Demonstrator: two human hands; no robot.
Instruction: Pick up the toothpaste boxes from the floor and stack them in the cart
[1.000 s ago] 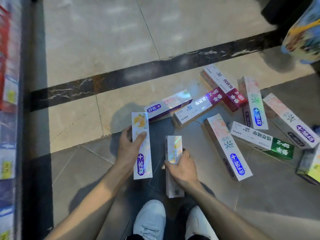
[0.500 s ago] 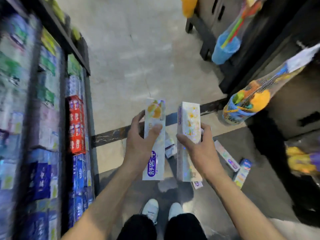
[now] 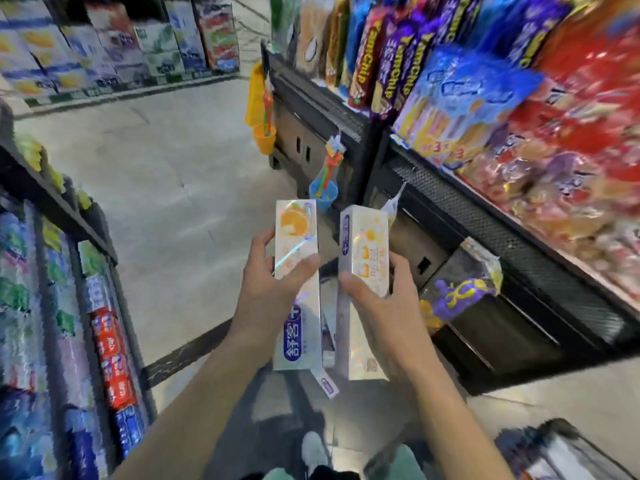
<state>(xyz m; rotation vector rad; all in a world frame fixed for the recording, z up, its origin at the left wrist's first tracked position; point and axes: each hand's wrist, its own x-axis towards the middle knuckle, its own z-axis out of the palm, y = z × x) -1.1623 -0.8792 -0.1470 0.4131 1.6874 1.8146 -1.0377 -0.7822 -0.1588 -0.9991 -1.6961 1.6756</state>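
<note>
Two long white cardboard toothpaste boxes with a holographic sheen in hand, held upright side by side but apart, in front of me above the grey tiled floor (image 3: 180, 188). My left hand (image 3: 266, 292) grips the orange-fruit-printed box (image 3: 298, 271) around its middle, thumb across the front face, fingers behind. My right hand (image 3: 377, 299) wraps the yellow-dotted box (image 3: 363, 258) likewise at mid-length, thumb on the near edge. Judgement: light, stiff but crushable shells; glossy film likely slick, so a mid-body hold across the narrow faces suits best. Both forearms extended, wrists roughly level. One more box (image 3: 325, 382) shows on the floor below. Cart possibly at lower right; too blurred to tell.
</note>
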